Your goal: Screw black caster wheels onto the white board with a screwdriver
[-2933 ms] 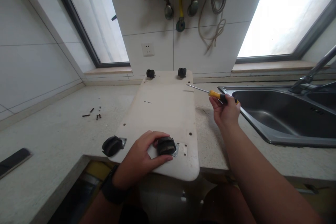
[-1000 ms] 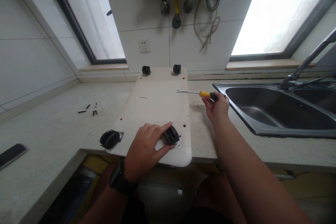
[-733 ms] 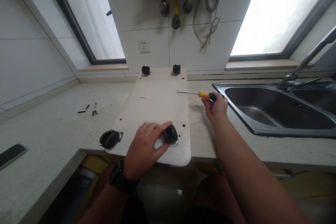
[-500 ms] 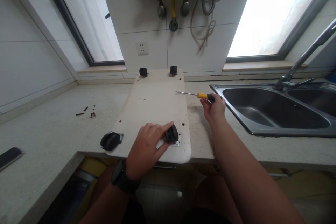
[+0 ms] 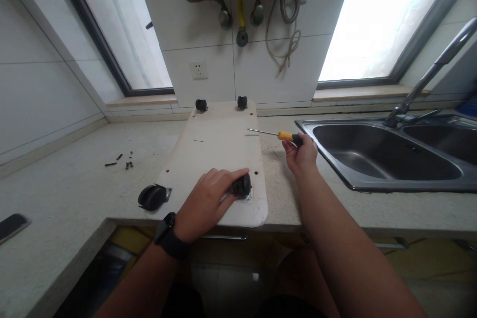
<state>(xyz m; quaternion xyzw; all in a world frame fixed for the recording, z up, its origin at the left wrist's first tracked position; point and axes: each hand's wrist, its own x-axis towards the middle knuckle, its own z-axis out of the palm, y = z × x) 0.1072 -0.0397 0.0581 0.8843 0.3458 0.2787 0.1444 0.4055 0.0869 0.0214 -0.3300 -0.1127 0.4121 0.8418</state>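
My left hand [image 5: 211, 198] grips a black caster wheel [image 5: 242, 185] between thumb and fingers, its metal plate resting at the near right corner of a pale board [image 5: 219, 154]. In my right hand [image 5: 302, 155] is a screwdriver [image 5: 286, 136] with a yellow and black handle; its shaft points left above the board's right edge. Another black caster [image 5: 152, 197] sits at the near left corner. Two more, a far left caster [image 5: 200, 105] and a far right caster [image 5: 242, 103], stand at the board's far end. Small dark holes show near the corners.
Several small screws [image 5: 127, 165] lie on the counter [image 5: 137, 139] to the left. A dark flat object [image 5: 13, 227] rests farther left. A steel sink [image 5: 350, 154] with a faucet [image 5: 402, 109] is set in at the right. Hoses and valves [image 5: 224, 19] hang on the wall ahead.
My left hand has shifted the caster slightly, so its plate now covers the small holes seen beside it before. The screwdriver stays nearly in place. The whole view has moved a little.
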